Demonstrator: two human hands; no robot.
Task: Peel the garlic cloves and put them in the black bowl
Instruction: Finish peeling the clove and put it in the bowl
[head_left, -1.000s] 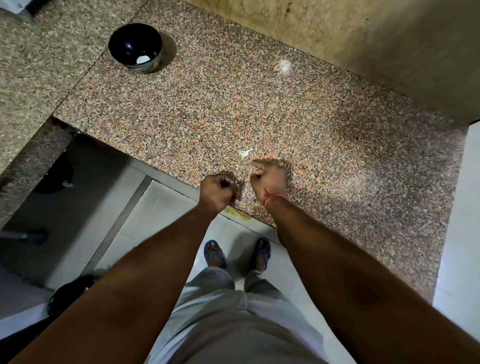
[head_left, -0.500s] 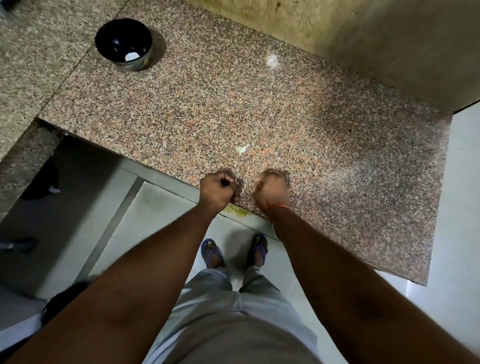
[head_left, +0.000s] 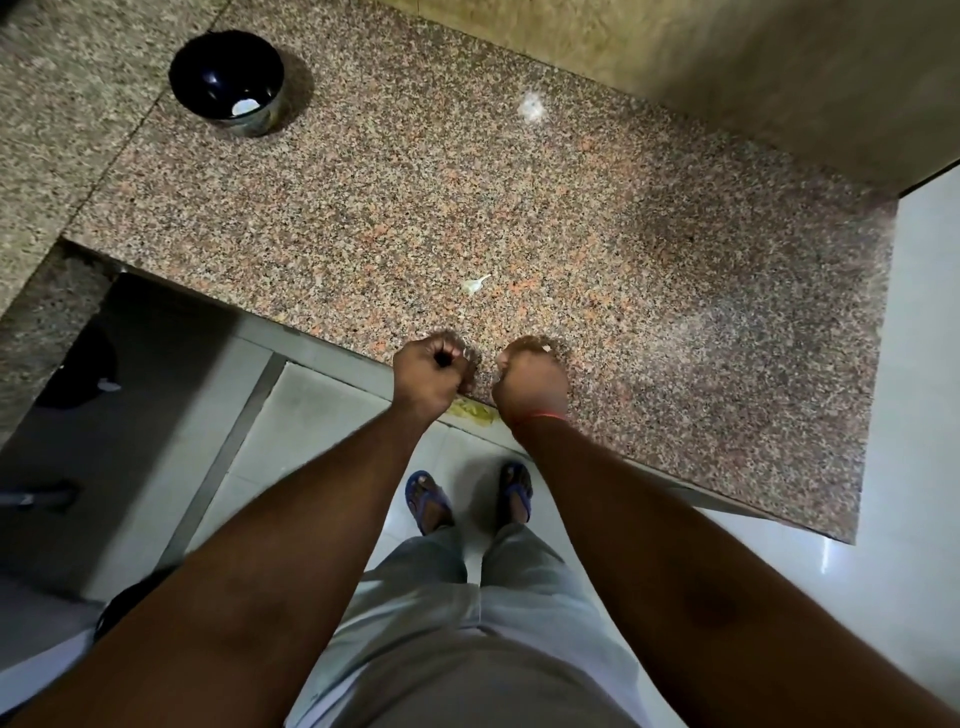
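Your left hand (head_left: 434, 374) is curled into a fist at the near edge of the speckled pink-grey granite desk (head_left: 649, 270); what its grip holds you cannot tell. Your right hand (head_left: 530, 382) is curled too, a white scrap showing at its fingertips, perhaps garlic. A small pale garlic piece (head_left: 475, 283) lies on the stone just beyond your hands, its thin tail pointing up and right. The round, glossy black bowl (head_left: 208, 78) sits far left, well apart, with one white peeled clove (head_left: 245, 107) inside. A white papery scrap (head_left: 531, 108) lies near the wall.
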